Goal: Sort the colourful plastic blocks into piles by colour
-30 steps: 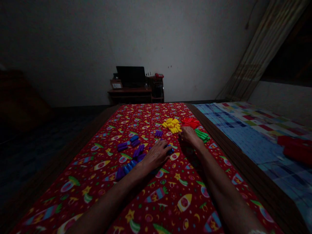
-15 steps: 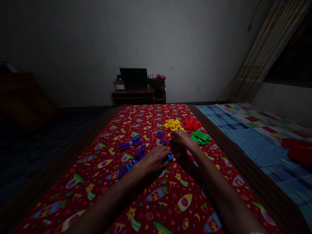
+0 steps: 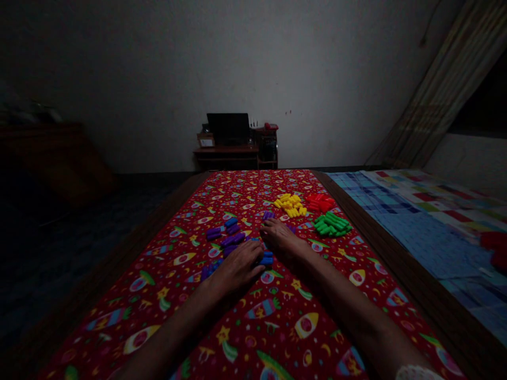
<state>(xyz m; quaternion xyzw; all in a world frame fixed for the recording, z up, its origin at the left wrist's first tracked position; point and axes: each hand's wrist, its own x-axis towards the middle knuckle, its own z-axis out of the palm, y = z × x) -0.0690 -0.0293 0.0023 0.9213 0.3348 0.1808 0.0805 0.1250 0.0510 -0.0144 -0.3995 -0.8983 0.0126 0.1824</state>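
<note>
Dim room, pale wall (image 3: 158, 95) behind, desk (image 3: 227, 150) with a dark monitor (image 3: 228, 127) at the far end, red rocket-print cloth (image 3: 273, 338) running up the middle.

Head view, the only one: from where I stand, small coloured pieces lie on the cloth. Yellow pile (image 3: 292, 205), red pile (image 3: 320, 201) and green pile (image 3: 332, 225) sit close together on the right; purple pieces (image 3: 233, 239) and blue pieces (image 3: 267, 258) are scattered left and centre. Left hand (image 3: 240, 261) is palm down over that scatter, blue ends poking out past its fingers; can't tell whether it grasps any or just covers them. Right hand (image 3: 280, 235) has curled fingers just by a short purple row (image 3: 268, 215); grip hidden, can't tell if anything's held.

Risks, my read: blue and purple look near alike in this light, so a wrong pick is easy. Hands are close and block each other's pieces, so a knuckle could knock the row apart. Left wrist sits right beside the blue-purple cluster (image 3: 209, 269); a careless drag might scatter it. Soft cloth could ruck under the forearms and tip pieces. Right arm swinging outward might clip the green pile.
</note>
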